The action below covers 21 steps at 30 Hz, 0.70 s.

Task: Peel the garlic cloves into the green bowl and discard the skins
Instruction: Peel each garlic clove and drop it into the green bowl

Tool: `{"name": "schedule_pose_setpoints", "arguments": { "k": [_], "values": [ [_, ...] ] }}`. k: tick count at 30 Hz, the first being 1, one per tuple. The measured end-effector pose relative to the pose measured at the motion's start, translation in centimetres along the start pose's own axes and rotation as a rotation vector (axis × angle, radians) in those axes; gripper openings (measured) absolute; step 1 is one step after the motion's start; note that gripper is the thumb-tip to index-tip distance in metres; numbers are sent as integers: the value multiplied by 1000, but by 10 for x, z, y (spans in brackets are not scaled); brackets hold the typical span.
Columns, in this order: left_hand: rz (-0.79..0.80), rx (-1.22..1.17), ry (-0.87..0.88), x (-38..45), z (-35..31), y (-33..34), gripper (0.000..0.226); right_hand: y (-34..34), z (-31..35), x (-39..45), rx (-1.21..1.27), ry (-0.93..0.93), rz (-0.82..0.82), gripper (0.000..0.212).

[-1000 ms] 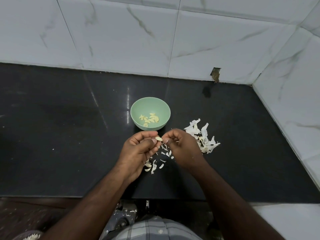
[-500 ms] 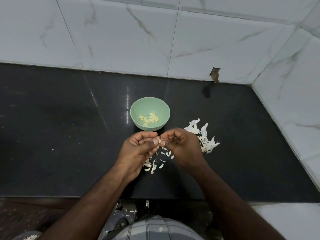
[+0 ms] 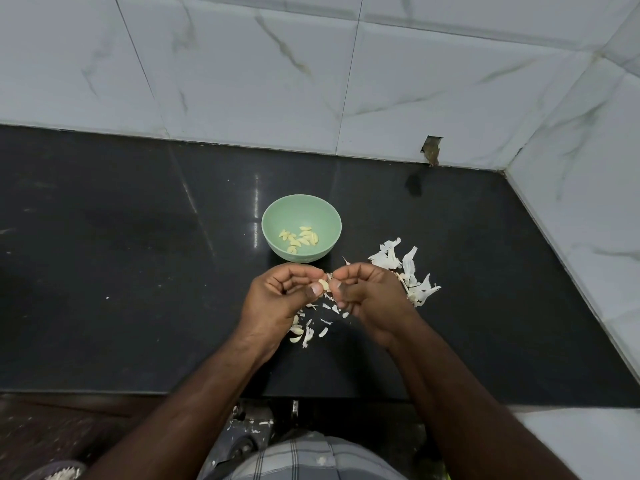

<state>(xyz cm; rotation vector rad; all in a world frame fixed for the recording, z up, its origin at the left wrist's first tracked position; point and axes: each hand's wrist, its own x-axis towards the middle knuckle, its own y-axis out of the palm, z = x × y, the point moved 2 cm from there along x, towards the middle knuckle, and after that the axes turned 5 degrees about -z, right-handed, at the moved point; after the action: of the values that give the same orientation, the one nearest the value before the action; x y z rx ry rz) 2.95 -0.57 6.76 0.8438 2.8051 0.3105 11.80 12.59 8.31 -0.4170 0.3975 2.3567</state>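
Note:
A small garlic clove [image 3: 324, 285] is pinched between my left hand's [image 3: 277, 299] thumb and fingers, just in front of the green bowl [image 3: 277, 216]. My right hand [image 3: 372, 296] meets it from the right, fingertips pinching the clove's skin. Several peeled cloves [image 3: 300, 239] lie in the bottom of the bowl. A heap of white skins [image 3: 410, 273] sits on the black counter to the right of my right hand. Small skin scraps and a few cloves [image 3: 304, 330] lie under and between my hands.
The black counter [image 3: 121, 271] runs left to right, with white marble-look tiled walls [image 3: 242, 71] behind and to the right. The counter's front edge is near my forearms. A chipped hole in the tile [image 3: 431, 150] shows at the back right.
My hands have stayed together over the same spot. The fingers of both hands have shifted on the clove, and my right hand has turned slightly.

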Motion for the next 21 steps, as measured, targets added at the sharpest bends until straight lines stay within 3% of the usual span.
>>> {"name": "schedule_pose_setpoints", "arguments": {
  "k": [4, 6, 10, 14, 17, 19, 21],
  "values": [
    [-15, 67, 51, 0, 1, 1, 20, 1, -2, 1, 80, 139, -21, 13],
    [-28, 165, 111, -1, 2, 2, 21, 2, -4, 1, 46, 122, -64, 13],
    [-114, 308, 135, -2, 5, 5, 16, 5, -6, 2, -245, -186, -196, 18],
    [-136, 140, -34, 3, 8, 4, 11, 8, -9, -1, -557, -541, -213, 31],
    [-106, 9, -147, 2, 12, 3, 10, 7, -9, -4, -733, -776, -214, 25],
    [-97, -39, -190, 2, 14, 2, 4, 6, -10, -3, -731, -796, -202, 23],
    [-119, -57, -196, 3, 15, 0, 5, 2, -10, 0, -623, -676, -211, 29]
  ]
}}
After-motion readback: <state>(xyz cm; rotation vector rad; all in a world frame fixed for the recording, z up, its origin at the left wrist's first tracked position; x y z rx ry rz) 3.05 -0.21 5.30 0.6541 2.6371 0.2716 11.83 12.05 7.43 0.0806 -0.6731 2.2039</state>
